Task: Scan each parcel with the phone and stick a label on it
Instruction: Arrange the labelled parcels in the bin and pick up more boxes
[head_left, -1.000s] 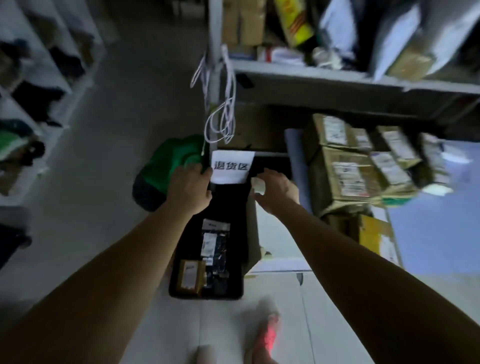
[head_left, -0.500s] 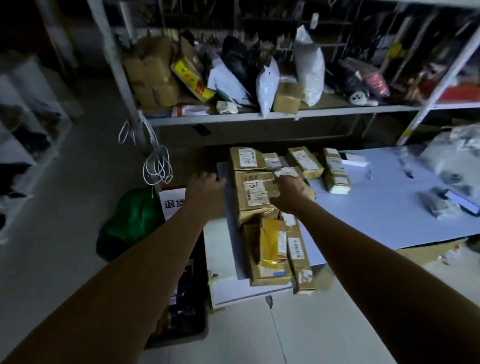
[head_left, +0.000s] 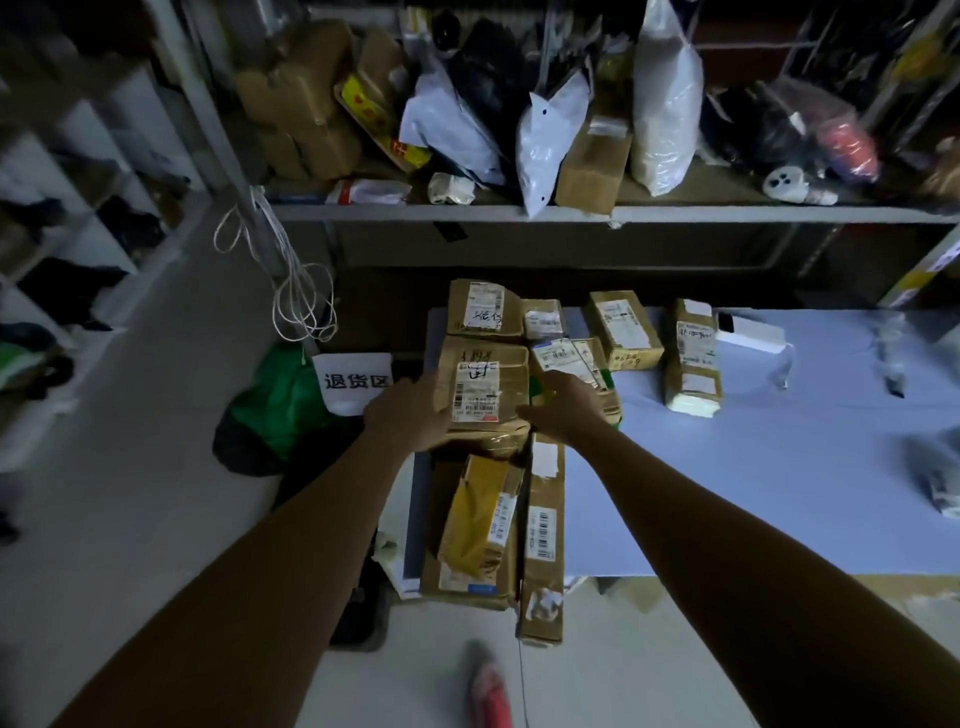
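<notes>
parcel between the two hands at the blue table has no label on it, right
Not quite: the parcel between the left hand and right hand at the blue table carries a white barcode label on top, as the head view shows.
</notes>
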